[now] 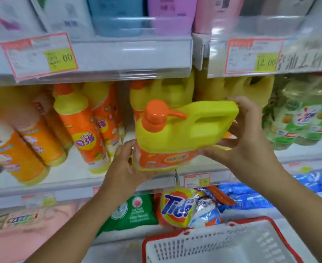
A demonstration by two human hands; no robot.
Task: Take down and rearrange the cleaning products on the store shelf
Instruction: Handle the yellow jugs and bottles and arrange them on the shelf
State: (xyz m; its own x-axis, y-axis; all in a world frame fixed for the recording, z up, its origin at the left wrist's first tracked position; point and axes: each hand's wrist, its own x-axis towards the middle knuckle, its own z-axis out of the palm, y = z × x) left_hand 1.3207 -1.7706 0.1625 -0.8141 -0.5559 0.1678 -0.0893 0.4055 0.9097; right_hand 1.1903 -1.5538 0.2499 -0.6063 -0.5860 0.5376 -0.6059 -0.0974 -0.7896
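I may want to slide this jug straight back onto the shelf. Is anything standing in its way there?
Yes. More yellow jugs stand on the shelf right behind the held jug, filling the row at its back. The left hand and right hand grip it in front of them.

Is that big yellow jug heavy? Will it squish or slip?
Probably heavy: the jug is big, and the left hand and right hand both hold it. Likely stiff, since its moulded handle looks rigid. Its smooth plastic might slip a bit.
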